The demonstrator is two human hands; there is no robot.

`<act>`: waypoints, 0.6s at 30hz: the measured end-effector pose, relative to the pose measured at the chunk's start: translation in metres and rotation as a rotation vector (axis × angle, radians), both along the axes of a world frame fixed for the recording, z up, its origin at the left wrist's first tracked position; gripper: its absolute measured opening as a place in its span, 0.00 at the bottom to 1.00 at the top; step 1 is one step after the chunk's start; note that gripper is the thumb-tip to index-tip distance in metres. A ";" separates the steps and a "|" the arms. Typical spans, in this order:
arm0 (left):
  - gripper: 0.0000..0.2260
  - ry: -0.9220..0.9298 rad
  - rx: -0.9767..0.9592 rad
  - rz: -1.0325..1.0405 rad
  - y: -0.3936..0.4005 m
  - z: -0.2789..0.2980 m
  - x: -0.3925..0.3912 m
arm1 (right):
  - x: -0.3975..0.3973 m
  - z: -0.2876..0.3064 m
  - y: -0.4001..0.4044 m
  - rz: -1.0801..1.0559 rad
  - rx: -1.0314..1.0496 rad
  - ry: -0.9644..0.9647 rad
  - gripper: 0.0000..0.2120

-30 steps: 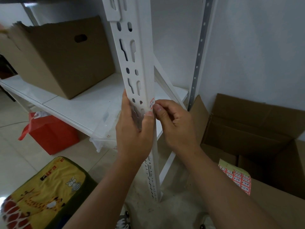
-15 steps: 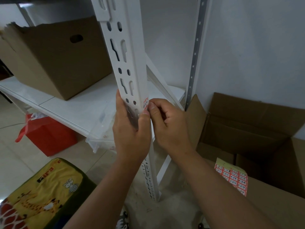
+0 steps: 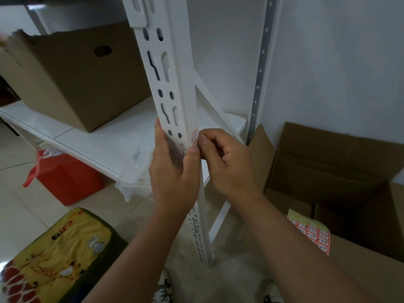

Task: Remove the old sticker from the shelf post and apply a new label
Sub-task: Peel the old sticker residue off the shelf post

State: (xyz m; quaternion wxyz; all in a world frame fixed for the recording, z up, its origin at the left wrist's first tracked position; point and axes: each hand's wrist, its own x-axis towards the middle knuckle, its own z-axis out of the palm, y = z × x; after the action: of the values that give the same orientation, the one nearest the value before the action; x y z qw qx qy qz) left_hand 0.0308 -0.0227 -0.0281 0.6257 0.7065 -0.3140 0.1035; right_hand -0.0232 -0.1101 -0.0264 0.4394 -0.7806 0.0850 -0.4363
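The sticker point(image 3: 194, 136) is sitting on the shelf post's point(image 3: 175, 84) right edge, just above my thumbs. My right hand point(image 3: 227, 162), the nearer one, is pinching at its lower edge; my left hand point(image 3: 172, 171) is gripping the upright post, bracing it.

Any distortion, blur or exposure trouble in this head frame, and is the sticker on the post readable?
Head view: wide-angle bending bows the shelf post and wall strip; light is soft and dim, with no harsh glare; the sticker by the right hand is too small to read; the left hand looks sharp, and the far-left edge smears.
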 end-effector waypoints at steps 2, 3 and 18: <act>0.32 0.001 -0.003 0.011 0.000 0.000 0.000 | 0.000 0.002 0.000 -0.006 0.002 -0.006 0.08; 0.32 0.001 -0.002 0.013 0.000 0.000 0.000 | 0.000 0.002 0.001 -0.007 0.010 -0.008 0.07; 0.33 0.032 0.009 -0.088 0.009 0.002 0.006 | -0.004 -0.002 0.003 0.096 0.157 0.003 0.05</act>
State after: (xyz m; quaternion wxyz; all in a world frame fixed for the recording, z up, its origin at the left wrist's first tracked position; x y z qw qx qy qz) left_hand 0.0371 -0.0137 -0.0265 0.6314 0.6965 -0.3350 0.0631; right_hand -0.0275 -0.1071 -0.0280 0.5193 -0.7478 0.0822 -0.4055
